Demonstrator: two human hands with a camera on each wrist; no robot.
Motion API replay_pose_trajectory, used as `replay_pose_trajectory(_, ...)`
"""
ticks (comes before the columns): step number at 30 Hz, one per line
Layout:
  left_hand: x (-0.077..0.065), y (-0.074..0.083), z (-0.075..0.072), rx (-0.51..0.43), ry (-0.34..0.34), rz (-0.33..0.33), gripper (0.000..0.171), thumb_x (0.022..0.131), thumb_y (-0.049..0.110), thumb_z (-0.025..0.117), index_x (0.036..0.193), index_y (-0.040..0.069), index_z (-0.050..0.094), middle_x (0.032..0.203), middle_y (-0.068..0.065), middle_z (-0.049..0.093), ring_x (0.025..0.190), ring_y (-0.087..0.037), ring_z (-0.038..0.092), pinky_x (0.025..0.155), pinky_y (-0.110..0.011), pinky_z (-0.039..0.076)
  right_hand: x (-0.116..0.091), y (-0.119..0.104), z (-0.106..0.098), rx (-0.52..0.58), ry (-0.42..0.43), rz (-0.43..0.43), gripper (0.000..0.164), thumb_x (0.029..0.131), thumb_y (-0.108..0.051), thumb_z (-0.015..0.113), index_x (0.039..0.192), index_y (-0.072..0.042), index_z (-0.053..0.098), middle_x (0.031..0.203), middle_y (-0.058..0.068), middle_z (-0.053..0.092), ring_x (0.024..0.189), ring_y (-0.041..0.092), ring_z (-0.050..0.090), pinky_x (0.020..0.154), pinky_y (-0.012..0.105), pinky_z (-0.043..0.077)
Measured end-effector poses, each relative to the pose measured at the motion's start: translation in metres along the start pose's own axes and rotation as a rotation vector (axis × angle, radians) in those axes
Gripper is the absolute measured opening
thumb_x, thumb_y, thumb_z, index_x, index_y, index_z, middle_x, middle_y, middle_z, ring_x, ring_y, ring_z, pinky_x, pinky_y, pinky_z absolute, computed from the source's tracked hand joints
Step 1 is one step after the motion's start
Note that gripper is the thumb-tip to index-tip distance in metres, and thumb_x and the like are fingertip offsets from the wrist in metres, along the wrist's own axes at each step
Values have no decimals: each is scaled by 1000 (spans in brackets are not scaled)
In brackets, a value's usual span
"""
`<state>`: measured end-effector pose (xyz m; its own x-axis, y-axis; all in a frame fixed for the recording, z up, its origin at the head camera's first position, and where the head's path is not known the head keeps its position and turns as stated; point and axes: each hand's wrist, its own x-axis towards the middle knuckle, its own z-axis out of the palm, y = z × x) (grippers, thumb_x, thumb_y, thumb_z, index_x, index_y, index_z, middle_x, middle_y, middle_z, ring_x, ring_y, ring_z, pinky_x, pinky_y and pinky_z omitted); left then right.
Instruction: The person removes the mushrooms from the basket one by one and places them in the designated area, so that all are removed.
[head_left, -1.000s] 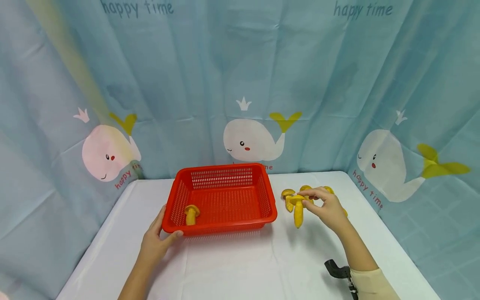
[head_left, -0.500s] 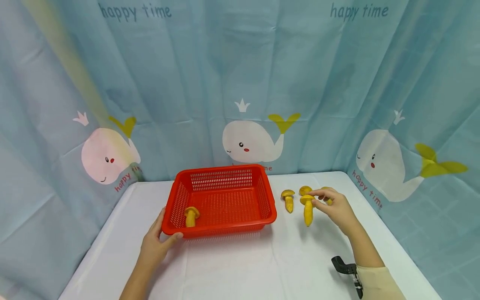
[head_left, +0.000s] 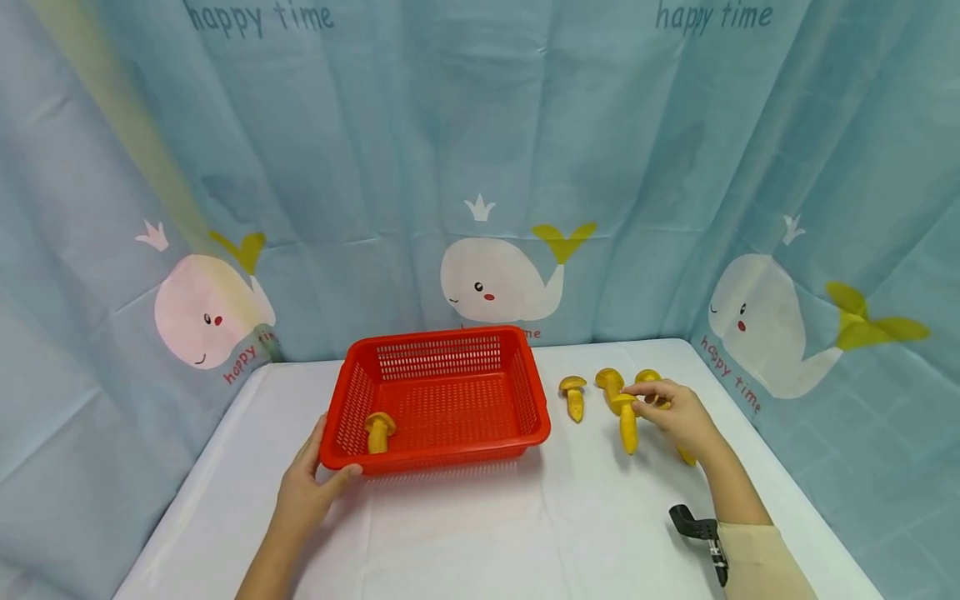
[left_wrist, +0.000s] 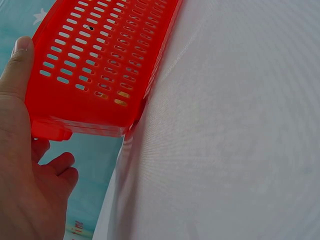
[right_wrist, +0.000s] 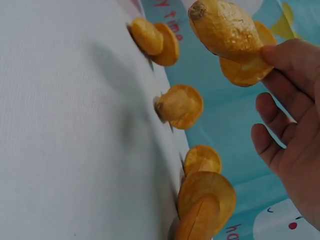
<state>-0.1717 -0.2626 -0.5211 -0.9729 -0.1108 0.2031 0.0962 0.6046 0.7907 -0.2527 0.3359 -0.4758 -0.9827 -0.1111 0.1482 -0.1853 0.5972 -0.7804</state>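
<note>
My left hand (head_left: 300, 487) grips the left front corner of a red plastic basket (head_left: 450, 457), thumb at the front rim. In the left wrist view, the basket's slotted wall (left_wrist: 100, 60) stands beside the thumb, other fingers curled below the rim. One yellow-brown mushroom (head_left: 379, 432) lies inside, near the left wall. My right hand (head_left: 678, 417) pinches another mushroom (head_left: 627, 427) by its cap between thumb and fingers, stem pointing down, above the table. In the right wrist view, that held mushroom (right_wrist: 227, 32) appears close up, apart from those on the table.
Several mushrooms lie to the basket's right, including a left one (head_left: 573, 398), a middle one (head_left: 609, 383) and one partly behind the hand (head_left: 648, 377). The white table (head_left: 465, 533) is bordered by blue whale-print curtains (head_left: 375, 208).
The right hand has moved to the right with the mushroom pinched in it, away from the basket. The left hand and basket have stayed in place.
</note>
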Motion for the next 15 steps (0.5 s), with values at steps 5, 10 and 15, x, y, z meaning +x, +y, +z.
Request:
replay_pose_trajectory(5, 1, 2, -1, 3, -5, -6, 101, 88, 39, 81, 162, 46, 12, 170, -6, 25, 153, -39, 28, 112, -70, 35, 3, 10, -1, 7, -16, 17, 29, 96, -34, 74, 119, -17, 76, 104, 10, 62, 89, 29, 52, 62, 25, 51)
replay_pose_trajectory(10, 1, 2, -2, 17, -10, -13, 102, 89, 40, 80, 163, 42, 10, 170, -8, 25, 153, -41, 29, 111, -70, 36, 5, 20, 0, -36, -29, 18, 27, 96, -31, 74, 119, -16, 76, 103, 8, 63, 88, 25, 51, 66, 24, 48)
replay_pose_trajectory(15, 1, 1, -1, 17, -13, -15, 101, 89, 41, 79, 163, 42, 10, 170, -8, 24, 153, -41, 28, 111, -70, 36, 6, 28, 4, -84, -26, 18, 23, 96, -29, 74, 116, -18, 77, 103, 6, 63, 91, 22, 50, 72, 26, 45)
